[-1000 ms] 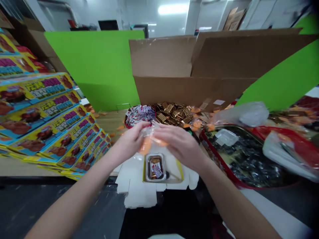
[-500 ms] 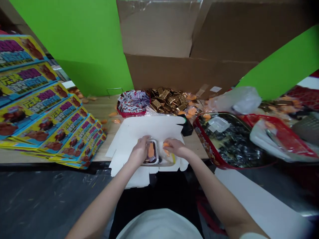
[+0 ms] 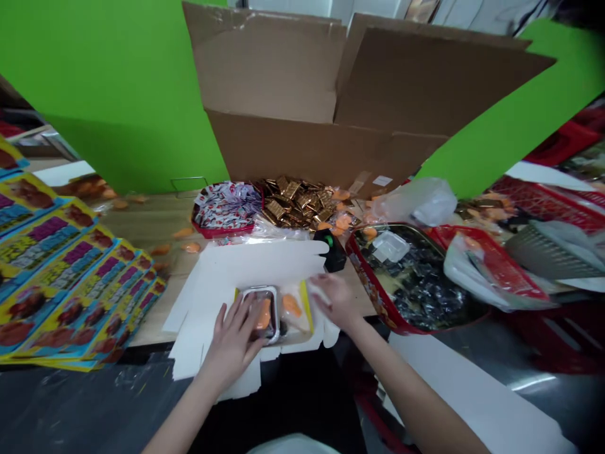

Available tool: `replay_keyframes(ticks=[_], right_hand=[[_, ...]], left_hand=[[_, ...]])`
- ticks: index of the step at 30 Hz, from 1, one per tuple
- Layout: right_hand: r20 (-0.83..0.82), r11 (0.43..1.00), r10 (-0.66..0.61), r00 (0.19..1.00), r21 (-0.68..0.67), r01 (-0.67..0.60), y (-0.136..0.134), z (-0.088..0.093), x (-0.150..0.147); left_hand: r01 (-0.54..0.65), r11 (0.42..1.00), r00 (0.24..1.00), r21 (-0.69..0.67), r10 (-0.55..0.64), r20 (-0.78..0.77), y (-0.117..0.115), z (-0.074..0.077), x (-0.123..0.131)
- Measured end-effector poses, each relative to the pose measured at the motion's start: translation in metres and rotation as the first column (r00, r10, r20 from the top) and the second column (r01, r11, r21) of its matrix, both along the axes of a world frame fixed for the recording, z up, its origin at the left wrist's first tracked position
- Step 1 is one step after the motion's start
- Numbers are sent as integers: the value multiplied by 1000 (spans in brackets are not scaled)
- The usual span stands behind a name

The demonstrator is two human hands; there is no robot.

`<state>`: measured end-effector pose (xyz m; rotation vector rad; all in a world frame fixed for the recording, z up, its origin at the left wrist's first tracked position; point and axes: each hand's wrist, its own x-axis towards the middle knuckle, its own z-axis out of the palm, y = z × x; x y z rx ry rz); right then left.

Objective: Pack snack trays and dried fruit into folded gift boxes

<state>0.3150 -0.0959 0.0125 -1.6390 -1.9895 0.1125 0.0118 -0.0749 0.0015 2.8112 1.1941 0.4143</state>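
Note:
A small foil tray [image 3: 259,314] with dark edges and an orange piece inside sits on a flat white die-cut carton [image 3: 235,275]. My left hand [image 3: 231,343] rests on the tray's near left side, fingers spread. Next to the tray lies a clear packet with an orange piece [image 3: 293,313], on a yellow card strip [image 3: 307,307]. My right hand [image 3: 333,301] is blurred just right of that packet, fingers apart, and seems to hold nothing.
Behind the carton stand an open cardboard box [image 3: 302,151], a heap of gold-wrapped pieces [image 3: 293,203] and a red-rimmed tray of wrapped sweets [image 3: 225,210]. A red-edged tin of dark packets [image 3: 411,284] lies right; stacked yellow printed boxes [image 3: 61,284] lie left.
The view has tilted down and shifted left. My hands have spread apart, and the clear packet now lies beside the foil tray. My right hand has moved off it to the right.

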Motion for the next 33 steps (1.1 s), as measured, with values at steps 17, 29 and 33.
replay_keyframes(ticks=[17, 29, 33], right_hand=[[-145, 707, -685, 714, 107, 699, 136, -2, 206], [63, 974, -117, 991, 200, 102, -46, 36, -47], [224, 978, 4, 974, -202, 42, -41, 12, -89]], left_hand=[[51, 986, 996, -158, -39, 76, 2, -6, -12], [66, 975, 995, -213, -49, 84, -1, -4, -23], [50, 955, 945, -293, 49, 322, -5, -13, -24]])
